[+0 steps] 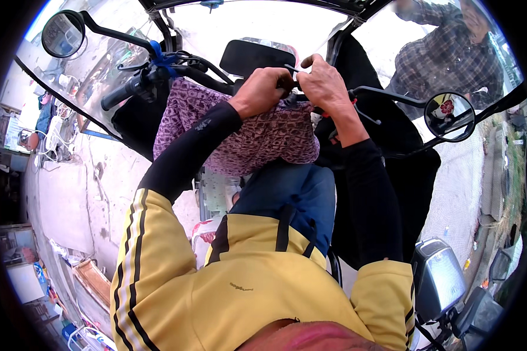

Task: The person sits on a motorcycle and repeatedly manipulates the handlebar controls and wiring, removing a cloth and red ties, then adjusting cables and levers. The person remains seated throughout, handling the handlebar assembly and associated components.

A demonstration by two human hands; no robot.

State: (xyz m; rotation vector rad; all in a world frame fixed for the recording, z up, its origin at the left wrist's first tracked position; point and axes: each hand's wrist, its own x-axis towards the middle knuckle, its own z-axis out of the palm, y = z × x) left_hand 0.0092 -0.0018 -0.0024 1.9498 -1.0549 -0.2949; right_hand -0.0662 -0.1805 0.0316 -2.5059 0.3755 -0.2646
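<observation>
I sit on a scooter in a yellow jacket with black sleeves. A purple patterned cloth bag [257, 137] lies across the handlebar [140, 85] and my blue-trousered knee. My left hand [262, 89] grips the top of the bag near the handlebar's middle. My right hand [322, 82] is right beside it, fingers pinched on the bag's top edge or strap. The two hands touch each other just below the black dashboard screen [255, 57].
Round mirrors stand at the left [62, 34] and right [449, 116]. A person in a plaid shirt [445, 58] stands beyond the windshield at the upper right. Another vehicle's headlight [442, 278] is at the lower right. Concrete ground with clutter lies to the left.
</observation>
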